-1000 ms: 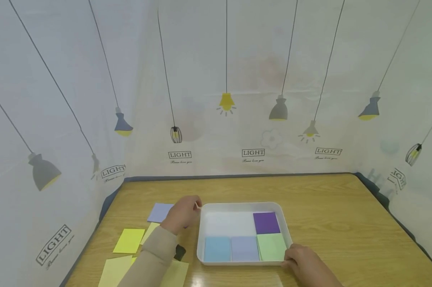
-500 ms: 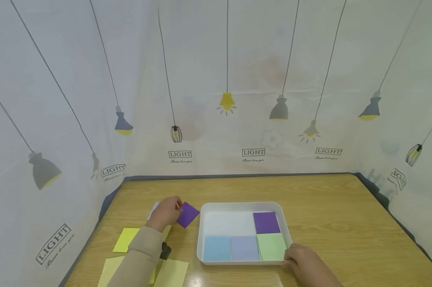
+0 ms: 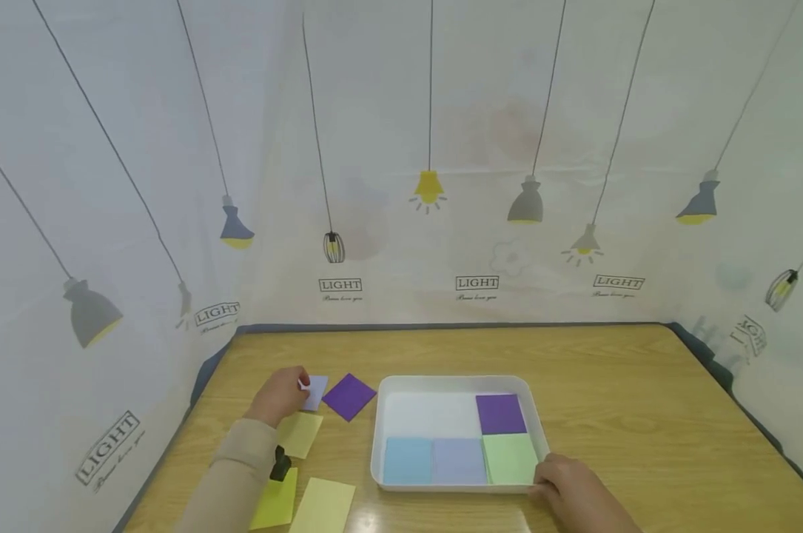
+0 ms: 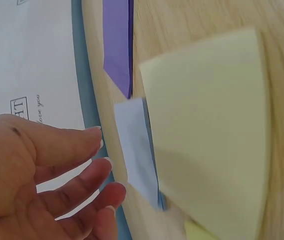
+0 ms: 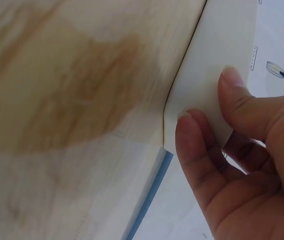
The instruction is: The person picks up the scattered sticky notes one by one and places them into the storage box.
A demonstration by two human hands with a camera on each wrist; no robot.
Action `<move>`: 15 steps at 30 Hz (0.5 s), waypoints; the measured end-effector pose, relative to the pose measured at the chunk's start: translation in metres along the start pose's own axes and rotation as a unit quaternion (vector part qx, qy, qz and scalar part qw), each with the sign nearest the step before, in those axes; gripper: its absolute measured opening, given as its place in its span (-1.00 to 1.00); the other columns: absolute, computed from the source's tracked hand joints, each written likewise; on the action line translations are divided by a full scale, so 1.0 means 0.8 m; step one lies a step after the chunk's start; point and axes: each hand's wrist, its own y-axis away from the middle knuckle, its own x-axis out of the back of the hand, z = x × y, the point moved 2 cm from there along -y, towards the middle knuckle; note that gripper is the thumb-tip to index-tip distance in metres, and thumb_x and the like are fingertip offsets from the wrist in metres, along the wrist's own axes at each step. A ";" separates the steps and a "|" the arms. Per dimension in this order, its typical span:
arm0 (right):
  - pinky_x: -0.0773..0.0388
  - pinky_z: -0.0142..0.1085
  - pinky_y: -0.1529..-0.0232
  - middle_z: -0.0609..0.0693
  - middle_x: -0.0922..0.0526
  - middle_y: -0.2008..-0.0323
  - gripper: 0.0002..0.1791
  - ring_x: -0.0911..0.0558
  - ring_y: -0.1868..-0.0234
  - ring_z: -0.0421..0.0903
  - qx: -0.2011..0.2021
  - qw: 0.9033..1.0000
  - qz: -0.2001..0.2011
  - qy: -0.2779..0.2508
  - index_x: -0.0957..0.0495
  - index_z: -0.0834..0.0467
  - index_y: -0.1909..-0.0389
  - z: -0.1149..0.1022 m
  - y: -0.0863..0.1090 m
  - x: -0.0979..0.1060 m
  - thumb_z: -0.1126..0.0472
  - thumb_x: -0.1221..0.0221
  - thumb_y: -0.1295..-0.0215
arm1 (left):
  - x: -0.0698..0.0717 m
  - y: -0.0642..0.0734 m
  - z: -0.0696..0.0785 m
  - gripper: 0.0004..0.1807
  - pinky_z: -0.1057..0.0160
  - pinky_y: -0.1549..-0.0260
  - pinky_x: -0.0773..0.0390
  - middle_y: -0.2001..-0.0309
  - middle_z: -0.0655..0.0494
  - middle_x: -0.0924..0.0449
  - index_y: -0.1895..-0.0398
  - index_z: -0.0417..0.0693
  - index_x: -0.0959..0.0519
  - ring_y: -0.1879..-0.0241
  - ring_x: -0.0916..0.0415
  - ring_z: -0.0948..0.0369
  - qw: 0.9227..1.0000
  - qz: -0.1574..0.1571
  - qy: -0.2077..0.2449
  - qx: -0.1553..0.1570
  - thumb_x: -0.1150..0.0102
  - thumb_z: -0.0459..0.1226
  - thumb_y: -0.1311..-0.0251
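My left hand [image 3: 277,396] hovers by a lavender sticky-note pad [image 3: 317,392], covering its left part in the head view. In the left wrist view its fingers are loosely bent and apart, with a gap between them and the pad. To the pad's right lies a purple sticky-note pad [image 3: 349,397], turned like a diamond. My right hand [image 3: 577,488] pinches the near right corner of a white tray [image 3: 428,413] between thumb and fingers. Inside the tray are a blue pad [image 3: 407,460], a lavender pad [image 3: 458,461], a green pad [image 3: 511,458] and a purple pad [image 3: 501,414].
Under the left forearm lie a pale yellow pad [image 3: 301,434], a bright yellow pad [image 3: 277,505] and another pale yellow pad [image 3: 325,506]. A black device [image 3: 280,465] sits at the left wrist. A lamp-printed sheet [image 3: 401,244] rises behind the wooden table [image 3: 641,400].
My left hand has moved left, away from the tray's left side and off the purple pad, to the lavender pad. The purple pad is now uncovered. The right hand stays at the tray corner.
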 end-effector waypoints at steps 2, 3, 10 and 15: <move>-0.37 -0.43 0.45 -0.24 -0.46 0.49 -0.84 -0.32 0.47 -0.39 -0.002 1.000 0.000 -0.001 -0.59 -0.04 0.50 0.000 0.001 0.002 0.17 -0.34 -0.23 | 0.004 0.000 -0.005 -0.83 0.07 0.27 -0.57 0.26 -0.08 -0.62 0.14 -0.26 -0.57 0.30 -0.53 0.08 1.000 0.000 -0.002 -0.004 -0.20 -0.37 -0.24; -0.37 -0.43 0.45 -0.24 -0.46 0.48 -0.85 -0.32 0.47 -0.40 -0.001 1.000 0.000 -0.002 -0.60 -0.04 0.50 0.000 0.001 0.003 0.17 -0.34 -0.24 | 0.006 0.000 -0.007 -0.84 0.06 0.27 -0.57 0.27 -0.08 -0.62 0.14 -0.26 -0.56 0.30 -0.53 0.08 1.000 0.003 -0.002 -0.007 -0.20 -0.37 -0.24; -0.37 -0.42 0.44 -0.21 -0.49 0.48 -0.86 -0.34 0.47 -0.35 -0.034 0.999 -0.020 -0.013 -0.61 -0.03 0.49 -0.001 -0.001 0.005 0.18 -0.33 -0.24 | 0.017 -0.010 -0.024 -0.73 -0.05 0.07 -0.57 0.14 -0.19 -0.65 0.02 -0.31 -0.52 0.15 -0.58 -0.01 1.000 -0.019 0.000 0.022 -0.21 -0.35 -0.26; -0.38 -0.42 0.43 -0.23 -0.47 0.49 -0.85 -0.34 0.47 -0.37 -0.016 1.000 -0.017 -0.011 -0.60 -0.04 0.50 0.003 0.000 0.002 0.18 -0.33 -0.25 | 0.019 -0.012 -0.022 -0.64 -0.12 -0.03 -0.54 0.00 -0.31 -0.62 -0.04 -0.36 -0.49 0.01 -0.57 -0.14 0.999 -0.030 0.010 0.043 -0.26 -0.34 -0.23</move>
